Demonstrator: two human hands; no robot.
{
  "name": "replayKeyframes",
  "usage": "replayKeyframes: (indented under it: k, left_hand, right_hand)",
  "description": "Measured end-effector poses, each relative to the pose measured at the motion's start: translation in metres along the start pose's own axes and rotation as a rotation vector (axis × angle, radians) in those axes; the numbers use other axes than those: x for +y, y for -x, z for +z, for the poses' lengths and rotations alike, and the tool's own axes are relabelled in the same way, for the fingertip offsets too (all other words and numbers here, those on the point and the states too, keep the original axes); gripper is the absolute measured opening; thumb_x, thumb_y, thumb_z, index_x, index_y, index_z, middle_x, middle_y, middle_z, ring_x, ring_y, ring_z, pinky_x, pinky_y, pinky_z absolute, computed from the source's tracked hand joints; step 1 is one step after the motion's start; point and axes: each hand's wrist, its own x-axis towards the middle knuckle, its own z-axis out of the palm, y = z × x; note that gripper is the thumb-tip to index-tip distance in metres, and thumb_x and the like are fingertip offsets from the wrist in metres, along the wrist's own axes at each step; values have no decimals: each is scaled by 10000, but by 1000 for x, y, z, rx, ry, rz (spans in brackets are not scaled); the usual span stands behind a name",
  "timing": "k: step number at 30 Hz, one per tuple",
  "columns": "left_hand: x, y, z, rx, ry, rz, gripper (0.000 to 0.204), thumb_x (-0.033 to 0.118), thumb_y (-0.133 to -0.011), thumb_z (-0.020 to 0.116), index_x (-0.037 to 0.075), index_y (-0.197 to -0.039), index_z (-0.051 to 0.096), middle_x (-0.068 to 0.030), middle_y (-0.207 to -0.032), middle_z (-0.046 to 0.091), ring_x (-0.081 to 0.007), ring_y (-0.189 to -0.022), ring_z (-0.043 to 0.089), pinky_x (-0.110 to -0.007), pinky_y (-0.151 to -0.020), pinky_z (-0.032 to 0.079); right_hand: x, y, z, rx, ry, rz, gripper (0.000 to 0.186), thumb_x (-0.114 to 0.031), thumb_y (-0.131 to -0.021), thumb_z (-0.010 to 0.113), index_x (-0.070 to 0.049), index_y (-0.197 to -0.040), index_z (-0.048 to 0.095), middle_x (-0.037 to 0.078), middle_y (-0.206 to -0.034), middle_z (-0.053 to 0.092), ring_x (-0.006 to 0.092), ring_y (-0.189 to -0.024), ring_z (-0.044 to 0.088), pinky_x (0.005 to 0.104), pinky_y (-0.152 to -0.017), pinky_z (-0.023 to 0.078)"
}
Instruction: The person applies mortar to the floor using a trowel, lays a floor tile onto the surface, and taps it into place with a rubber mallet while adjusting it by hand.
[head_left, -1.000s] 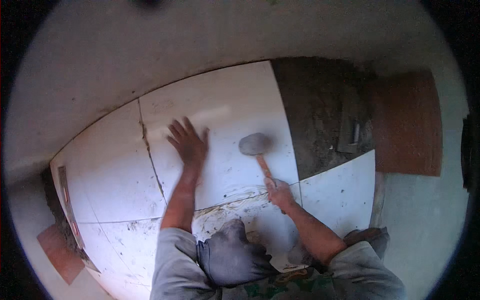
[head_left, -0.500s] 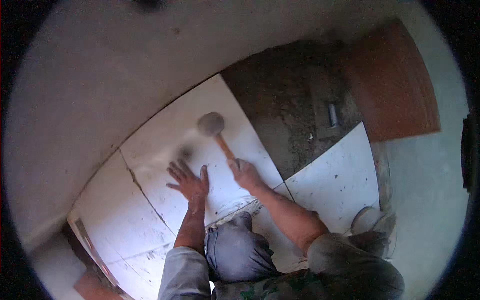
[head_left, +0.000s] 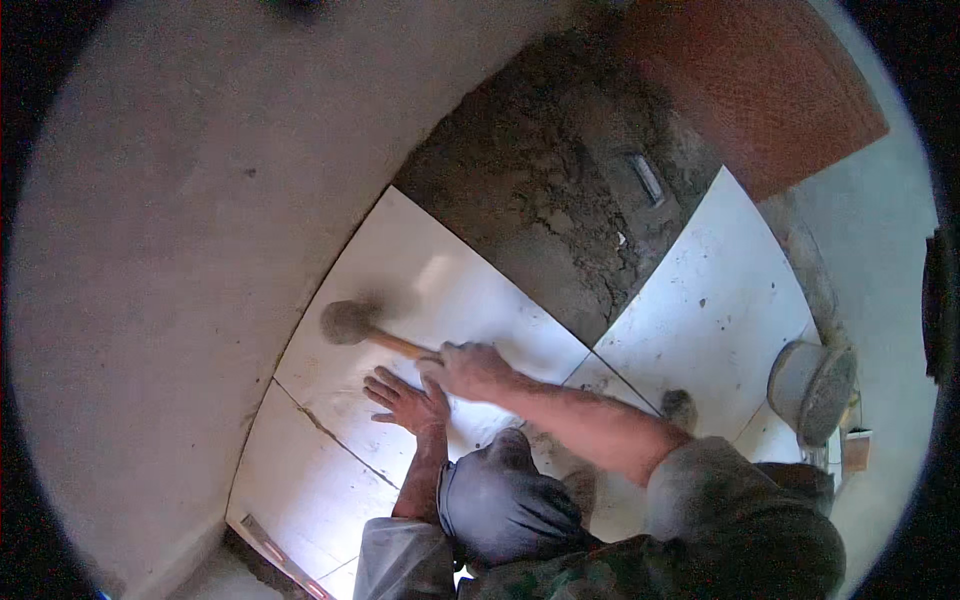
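My right hand [head_left: 468, 371] grips the wooden handle of a rubber mallet [head_left: 349, 322]. The mallet's round grey head is over a large white floor tile [head_left: 420, 262] near the wall side; whether it touches the tile I cannot tell. My left hand [head_left: 408, 402] rests on the same tile with its fingers spread, just below the handle. Past the tile's far edge lies a patch of rough dark mortar [head_left: 530, 180], with a small metal-looking bar [head_left: 647, 180] on it.
A plain wall [head_left: 180, 250] runs along the left. More white tiles [head_left: 700, 290] lie to the right. A reddish-brown panel [head_left: 750, 90] stands at the far right. A grey bucket [head_left: 805, 390] is by the right wall. My bent knee [head_left: 510, 490] is close to the tile.
My right hand has swung the mallet left and nearer to me, toward the wall side. The left hand stays spread on the tile. The view has turned and shifted.
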Motion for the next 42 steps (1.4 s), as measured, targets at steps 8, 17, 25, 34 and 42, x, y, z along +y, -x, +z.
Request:
replayKeyframes:
  k: [8, 17, 25, 34, 42]
  left_hand:
    - [-7, -5, -9, -117, -112, -6, 854, 551, -833, 445, 32, -1422, 110, -261, -1466, 52, -425, -1360, 41, -742, -925, 145]
    - [-26, -14, 4, -69, -194, -73, 927, 613, -809, 431, 15, -1426, 82, -242, -1477, 30, -408, -1368, 12, -726, -940, 138]
    - [-12, -5, 5, -67, -38, -64, 951, 648, -802, 418, 34, -1432, 56, -243, -1478, 12, -419, -1363, 30, -722, -957, 74]
    - [-9, -10, -4, -92, -9, -70, 923, 545, -795, 475, 10, -1429, 72, -245, -1475, 54, -396, -1370, 18, -699, -982, 61]
    - [-4, -9, -12, -99, 120, -95, 926, 638, -817, 394, 8, -1423, 88, -221, -1485, 20, -366, -1379, -31, -692, -992, 19]
  right_hand:
    - [-36, 14, -30, 349, -84, -417, 414, -406, -841, 565, 4, -825, 509, 173, -659, 612, 319, -659, 643, 409, -544, 519]
    - [-62, 2, -25, 271, 12, -494, 453, -434, -865, 503, 17, -885, 538, 198, -665, 596, 355, -602, 629, 449, -529, 510]
    - [-20, -2, -25, 125, -101, -96, 475, -448, -874, 486, 24, -852, 535, 228, -683, 607, 396, -687, 628, 474, -635, 502]
    - [-11, 12, 14, 249, 14, -442, 157, -239, -859, 525, -82, -856, 539, 132, -757, 545, 327, -614, 591, 444, -512, 488]
    - [-3, -39, 28, 43, 244, -188, 336, -338, -882, 506, -2, -898, 499, 230, -741, 610, 391, -677, 622, 475, -582, 506]
